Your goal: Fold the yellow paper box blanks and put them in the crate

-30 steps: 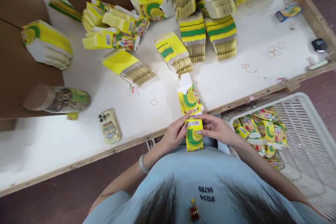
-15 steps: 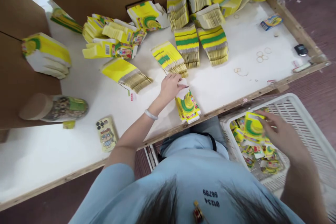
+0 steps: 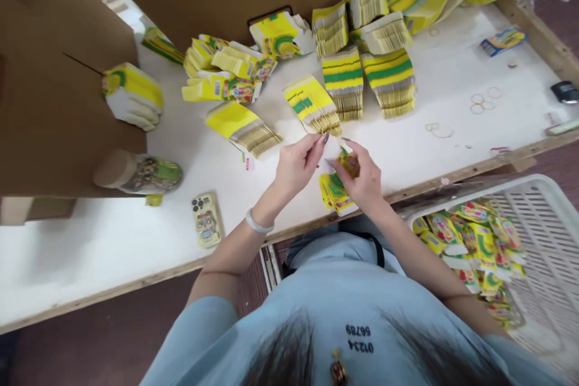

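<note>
A flat yellow-green carton (image 3: 347, 163) sits pinched in the right hand (image 3: 362, 180), just above a small stack of like cartons (image 3: 335, 193) at the near edge of the white counter (image 3: 149, 235). The left hand (image 3: 296, 164) hovers beside it, its grip loosely open, fingertips near the carton's white flap. To the right, a white basket (image 3: 534, 217) holds folded cartons.

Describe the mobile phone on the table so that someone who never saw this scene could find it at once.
Start at the white table and follow its near wooden edge to the left of the person's left hand. The mobile phone lies flat there, back up. Unlike the yellow-green carton stacks behind, it is single, with dark camera lenses and a cartoon picture.
</note>
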{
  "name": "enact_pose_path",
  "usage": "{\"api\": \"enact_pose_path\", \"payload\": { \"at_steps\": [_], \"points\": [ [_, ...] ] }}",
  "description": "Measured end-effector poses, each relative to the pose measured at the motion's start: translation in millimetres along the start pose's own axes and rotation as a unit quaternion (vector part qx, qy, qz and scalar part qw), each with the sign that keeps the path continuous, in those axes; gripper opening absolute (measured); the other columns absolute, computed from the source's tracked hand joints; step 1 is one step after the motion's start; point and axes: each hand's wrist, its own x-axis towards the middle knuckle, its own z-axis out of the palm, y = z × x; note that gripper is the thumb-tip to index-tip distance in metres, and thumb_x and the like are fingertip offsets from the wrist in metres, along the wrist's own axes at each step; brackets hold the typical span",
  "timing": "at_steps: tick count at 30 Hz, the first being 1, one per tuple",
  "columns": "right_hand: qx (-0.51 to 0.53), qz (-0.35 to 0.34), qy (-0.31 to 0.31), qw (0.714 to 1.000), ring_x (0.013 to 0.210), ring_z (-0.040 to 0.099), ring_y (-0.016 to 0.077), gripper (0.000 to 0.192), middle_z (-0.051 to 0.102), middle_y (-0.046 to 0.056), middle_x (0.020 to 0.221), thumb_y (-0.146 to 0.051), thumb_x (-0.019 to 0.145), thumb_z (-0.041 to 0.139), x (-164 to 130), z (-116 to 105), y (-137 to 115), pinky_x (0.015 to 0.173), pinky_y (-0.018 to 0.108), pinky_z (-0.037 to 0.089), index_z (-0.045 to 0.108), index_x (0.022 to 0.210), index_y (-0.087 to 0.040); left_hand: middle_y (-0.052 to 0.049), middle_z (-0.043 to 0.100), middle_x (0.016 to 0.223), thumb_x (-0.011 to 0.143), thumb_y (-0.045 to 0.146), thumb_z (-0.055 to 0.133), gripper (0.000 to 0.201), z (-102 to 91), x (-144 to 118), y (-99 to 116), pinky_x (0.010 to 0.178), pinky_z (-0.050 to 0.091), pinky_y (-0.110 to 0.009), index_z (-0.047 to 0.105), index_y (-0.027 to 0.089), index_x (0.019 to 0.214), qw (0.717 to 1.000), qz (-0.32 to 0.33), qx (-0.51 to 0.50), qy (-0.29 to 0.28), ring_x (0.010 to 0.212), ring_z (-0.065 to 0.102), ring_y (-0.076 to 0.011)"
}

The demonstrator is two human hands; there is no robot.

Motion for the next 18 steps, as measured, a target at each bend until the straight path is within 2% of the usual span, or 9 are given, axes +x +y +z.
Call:
{"api": "enact_pose_path", "payload": {
  "at_steps": [3, 8, 10, 11, 12, 13, 14, 16, 18],
  "points": [
    [0.001, -0.032, 0.014, 0.999, 0.082, 0.072, 0.022, 0.03, 0.074, 0.009, 0.096, -0.042, 0.104, 0.052, -4.3, -1.5, -6.3, 0.078, 0.035, 0.061, 0.06, 0.124, -0.022, 0.004, 0.055, 0.056, 0.106, 0.051, 0.046, 0.045, -0.7, -12.0, 13.8, 0.045, 0.034, -0.021, 0.068, 0.018, 0.086, 0.995, -0.054, -0.065, 0.044, 0.044, 0.049, -0.0074],
    [0.001, -0.017, -0.055, 0.998, 0.087, 0.07, 0.025, 0.039, 0.072, 0.012, 0.1, -0.05, 0.101, 0.052, -15.8, -18.7, -6.5, 0.081, 0.039, 0.061, 0.06, 0.126, -0.022, 0.005, 0.05, 0.053, 0.105, 0.048, 0.05, 0.044, 12.2, -27.0, 17.9, 0.044, 0.031, -0.022, 0.065, 0.018, 0.076, 0.982, -0.085, -0.134, 0.099, 0.044, 0.042, -0.0071],
    [0.005, -0.006, -0.074, 0.997, 0.088, 0.069, 0.0261, 0.039, 0.072, 0.013, 0.099, -0.049, 0.101, 0.051, -18.3, -21.3, -6.2, 0.083, 0.04, 0.06, 0.06, 0.127, -0.021, 0.005, 0.047, 0.051, 0.106, 0.046, 0.05, 0.044, 15.0, -28.3, 15.3, 0.046, 0.032, -0.022, 0.065, 0.018, 0.075, 0.983, -0.076, -0.136, 0.101, 0.045, 0.041, -0.0074],
    [0.008, -0.001, -0.077, 0.997, 0.088, 0.069, 0.0265, 0.039, 0.072, 0.013, 0.1, -0.047, 0.102, 0.049, -18.8, -22.1, -6.1, 0.084, 0.041, 0.06, 0.06, 0.128, -0.021, 0.004, 0.051, 0.055, 0.106, 0.047, 0.047, 0.044, 15.5, -28.6, 14.0, 0.048, 0.036, -0.022, 0.068, 0.018, 0.08, 0.984, -0.071, -0.139, 0.091, 0.048, 0.046, -0.0084],
    [0.01, 0.006, -0.076, 0.997, 0.089, 0.069, 0.0268, 0.039, 0.072, 0.014, 0.1, -0.045, 0.103, 0.046, -18.8, -22.9, -6.2, 0.085, 0.041, 0.06, 0.059, 0.13, -0.02, 0.0, 0.061, 0.065, 0.106, 0.051, 0.044, 0.044, 16.0, -29.2, 13.0, 0.054, 0.044, -0.022, 0.071, 0.019, 0.092, 0.985, -0.065, -0.145, 0.07, 0.058, 0.056, -0.0107],
    [0.01, 0.012, -0.069, 0.998, 0.09, 0.07, 0.0268, 0.039, 0.072, 0.014, 0.101, -0.044, 0.104, 0.043, -18.4, -23.7, -6.6, 0.086, 0.041, 0.06, 0.059, 0.131, -0.02, -0.006, 0.07, 0.084, 0.105, 0.057, 0.043, 0.047, 16.7, -30.5, 12.6, 0.065, 0.052, -0.025, 0.071, 0.02, 0.11, 0.986, -0.055, -0.155, 0.039, 0.076, 0.067, -0.015],
    [0.008, 0.015, -0.055, 0.998, 0.093, 0.071, 0.0269, 0.039, 0.073, 0.014, 0.103, -0.042, 0.105, 0.039, -17.5, -24.7, -7.4, 0.088, 0.042, 0.06, 0.059, 0.131, -0.02, -0.012, 0.072, 0.111, 0.101, 0.065, 0.043, 0.057, 18.2, -33.0, 12.9, 0.081, 0.058, -0.03, 0.063, 0.021, 0.131, 0.985, -0.045, -0.167, 0.0, 0.103, 0.07, -0.0213],
    [-0.009, 0.015, -0.018, 1.0, 0.109, 0.07, 0.0284, 0.041, 0.072, 0.014, 0.111, -0.04, 0.107, 0.032, -15.4, -26.4, -10.5, 0.097, 0.046, 0.057, 0.061, 0.129, -0.022, -0.02, 0.046, 0.158, 0.093, 0.076, 0.048, 0.086, 25.0, -41.6, 15.3, 0.111, 0.051, -0.046, 0.031, 0.025, 0.161, 0.976, -0.021, -0.194, -0.097, 0.148, 0.046, -0.0325],
    [-0.025, 0.02, 0.018, 0.999, 0.133, 0.059, 0.0313, 0.042, 0.069, 0.013, 0.123, -0.042, 0.107, 0.029, -14.1, -27.0, -14.9, 0.11, 0.055, 0.05, 0.064, 0.125, -0.025, -0.018, 0.023, 0.172, 0.093, 0.075, 0.05, 0.097, 36.6, -53.9, 18.5, 0.126, 0.036, -0.053, 0.008, 0.029, 0.167, 0.959, -0.008, -0.223, -0.177, 0.161, 0.024, -0.035]
  ]
}}
